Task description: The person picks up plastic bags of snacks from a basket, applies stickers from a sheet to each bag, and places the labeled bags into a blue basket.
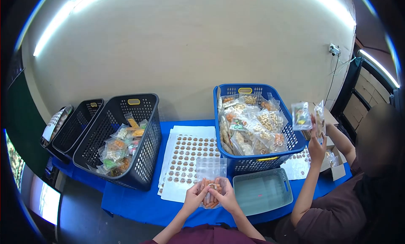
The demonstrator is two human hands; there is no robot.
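Both my hands hold a clear plastic snack bag [211, 168] at the table's front edge. My left hand [195, 197] grips its left side, and my right hand [227, 196] its right side. Orange-brown stick-shaped snacks [209, 202] fill the lower part, while the bag's upper part looks flat. A small round brown sticker [214, 187] shows on the front between my thumbs. Just behind the bag lie white sheets of round stickers [181, 183], partly covered by it.
A blue basket [240, 162] full of snack packets stands behind right, with a grey-green tray [263, 212] before it. A dark basket [145, 159] of packets stands left, with more dark baskets [78, 126] beyond. At right, a co-worker's hand [316, 149] holds packets near a cardboard box [337, 170].
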